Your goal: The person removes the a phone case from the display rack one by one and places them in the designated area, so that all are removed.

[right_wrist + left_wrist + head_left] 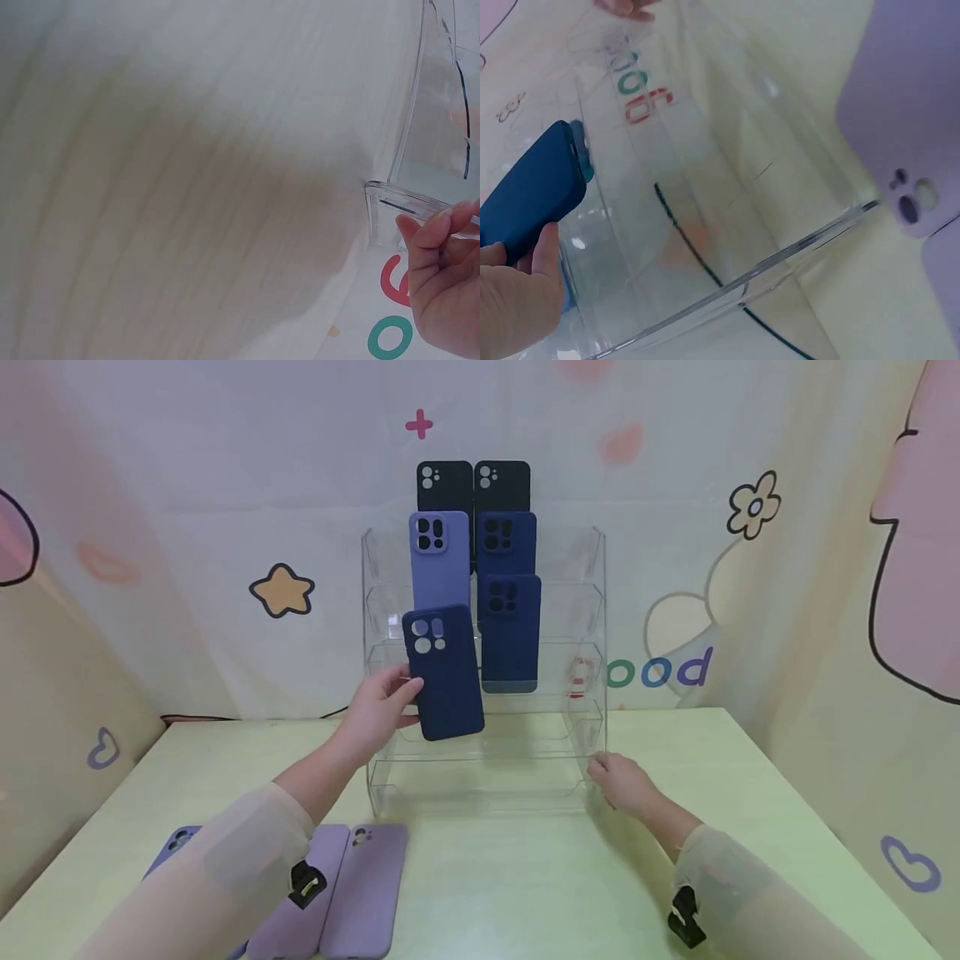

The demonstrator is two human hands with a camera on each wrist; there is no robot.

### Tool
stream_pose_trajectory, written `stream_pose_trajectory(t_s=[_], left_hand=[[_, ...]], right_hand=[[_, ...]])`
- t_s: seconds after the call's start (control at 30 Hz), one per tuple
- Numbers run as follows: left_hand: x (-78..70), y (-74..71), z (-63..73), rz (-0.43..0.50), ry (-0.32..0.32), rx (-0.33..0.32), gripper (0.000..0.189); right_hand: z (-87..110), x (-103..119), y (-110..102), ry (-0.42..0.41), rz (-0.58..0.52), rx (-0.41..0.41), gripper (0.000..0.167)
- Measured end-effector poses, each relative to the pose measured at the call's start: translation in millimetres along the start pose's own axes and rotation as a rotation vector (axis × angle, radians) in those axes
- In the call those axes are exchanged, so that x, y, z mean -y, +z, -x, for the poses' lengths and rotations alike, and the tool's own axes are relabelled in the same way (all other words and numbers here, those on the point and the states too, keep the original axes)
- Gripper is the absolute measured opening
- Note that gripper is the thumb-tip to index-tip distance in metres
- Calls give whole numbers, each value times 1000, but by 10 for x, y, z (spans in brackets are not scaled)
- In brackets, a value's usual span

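Observation:
My left hand (378,710) grips a dark blue phone case (450,693) by its left edge, tilted in front of the clear tiered rack (480,787). Whether the case touches a tier is unclear. Behind it stands a periwinkle phone case (441,568), its lower part hidden. Two navy cases (512,631) stand one before the other on the right, below two black cases (502,487) at the top. My right hand (624,783) pinches the rack's right side edge; the right wrist view shows fingers (431,232) around that clear edge (405,199).
Lavender phone cases (367,889) lie flat on the table (525,885) at the lower left. A blue case (178,841) beside them is mostly covered by my left sleeve. A printed cloth backdrop (187,568) hangs close behind the rack.

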State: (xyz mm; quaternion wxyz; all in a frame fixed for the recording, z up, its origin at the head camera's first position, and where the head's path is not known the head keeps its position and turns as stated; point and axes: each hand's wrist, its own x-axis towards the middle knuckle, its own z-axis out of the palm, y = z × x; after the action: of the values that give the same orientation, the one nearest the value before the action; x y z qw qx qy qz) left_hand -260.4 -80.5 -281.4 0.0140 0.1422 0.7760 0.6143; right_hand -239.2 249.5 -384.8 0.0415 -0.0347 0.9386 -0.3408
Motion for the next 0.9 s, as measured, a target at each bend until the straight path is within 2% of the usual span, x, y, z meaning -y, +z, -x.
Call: stream_pose_trajectory(t_s=[0.1, 0.3, 0.47, 0.73, 0.9], left_hand=[[77, 30, 150, -2, -42, 50, 28], [344, 133, 517, 9, -141, 157, 26], [509, 158, 800, 31, -193, 239, 27], [649, 160, 1062, 40, -265, 241, 22], [754, 188, 1151, 16, -279, 249, 16]], right_hand=[[-2, 27, -4, -3, 9, -5, 41], [22, 6, -6, 2, 22, 8, 42], [30, 19, 3, -14, 29, -1, 46], [-10, 6, 27, -18, 22, 8, 44], [-18, 15, 23, -23, 26, -6, 28]])
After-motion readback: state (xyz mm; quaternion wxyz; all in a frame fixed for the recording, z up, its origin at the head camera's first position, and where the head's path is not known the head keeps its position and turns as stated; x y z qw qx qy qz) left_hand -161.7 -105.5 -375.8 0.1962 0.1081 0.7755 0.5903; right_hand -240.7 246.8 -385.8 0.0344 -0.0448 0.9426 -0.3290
